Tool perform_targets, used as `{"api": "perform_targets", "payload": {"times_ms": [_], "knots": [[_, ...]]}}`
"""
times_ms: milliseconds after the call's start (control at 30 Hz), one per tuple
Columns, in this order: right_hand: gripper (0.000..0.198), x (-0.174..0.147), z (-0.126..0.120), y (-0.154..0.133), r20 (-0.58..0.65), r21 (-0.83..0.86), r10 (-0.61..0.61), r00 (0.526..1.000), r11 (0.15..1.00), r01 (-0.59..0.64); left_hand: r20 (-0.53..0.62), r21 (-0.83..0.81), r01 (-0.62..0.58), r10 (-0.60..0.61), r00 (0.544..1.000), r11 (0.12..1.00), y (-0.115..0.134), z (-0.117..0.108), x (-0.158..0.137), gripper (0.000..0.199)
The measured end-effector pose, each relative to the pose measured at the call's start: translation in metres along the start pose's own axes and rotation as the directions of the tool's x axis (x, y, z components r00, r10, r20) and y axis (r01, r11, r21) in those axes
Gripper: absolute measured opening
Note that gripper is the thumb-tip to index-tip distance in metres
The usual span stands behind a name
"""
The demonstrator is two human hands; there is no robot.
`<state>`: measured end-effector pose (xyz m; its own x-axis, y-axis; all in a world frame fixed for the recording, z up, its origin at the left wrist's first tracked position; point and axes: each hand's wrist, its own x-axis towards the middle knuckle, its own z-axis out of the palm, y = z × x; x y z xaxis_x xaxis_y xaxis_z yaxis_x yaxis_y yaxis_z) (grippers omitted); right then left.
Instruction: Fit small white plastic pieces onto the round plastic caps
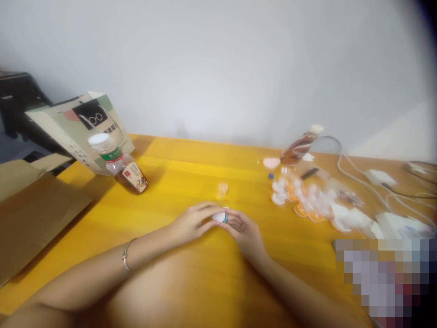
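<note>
Between my two hands, above the middle of the table, is a small round white piece with a teal edge, perhaps a lid or small case. My left hand pinches it from the left, fingers over the top and thumb below. From the right, my right hand grips its teal side with fingertips and thumb. Part of the piece is hidden by the fingers. Just beyond my hands, a small clear pinkish container rests on the table.
At left stand a bottle with a white cap, a paper bag and an open cardboard box. On the right are a leaning brown bottle, a blue cap, a blurred heap of white and orange round pieces and cables.
</note>
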<state>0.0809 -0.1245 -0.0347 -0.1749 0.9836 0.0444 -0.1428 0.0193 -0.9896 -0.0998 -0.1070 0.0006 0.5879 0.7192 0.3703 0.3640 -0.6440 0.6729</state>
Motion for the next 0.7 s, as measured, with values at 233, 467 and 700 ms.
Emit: {"api": "perform_targets", "payload": {"times_ms": [233,467,700], "knots": [[0.029,-0.0014,0.0001,-0.0044,0.022,0.04,0.046,0.999,0.998,-0.047,-0.011,0.047,0.005,-0.004,1.0,0.999,-0.0054,0.0039,-0.0035,0.035],[0.027,-0.0022,0.0014,-0.0077,-0.004,0.007,0.119,0.993,0.993,-0.119,0.034,0.054,0.015,-0.017,0.999,0.998,-0.0039,0.0026,-0.0044,0.035],[0.027,-0.0025,0.0008,-0.0088,-0.014,0.019,0.154,0.988,0.988,-0.153,0.092,-0.002,-0.016,0.016,0.996,1.0,-0.0049,-0.0022,-0.0033,0.036]]}}
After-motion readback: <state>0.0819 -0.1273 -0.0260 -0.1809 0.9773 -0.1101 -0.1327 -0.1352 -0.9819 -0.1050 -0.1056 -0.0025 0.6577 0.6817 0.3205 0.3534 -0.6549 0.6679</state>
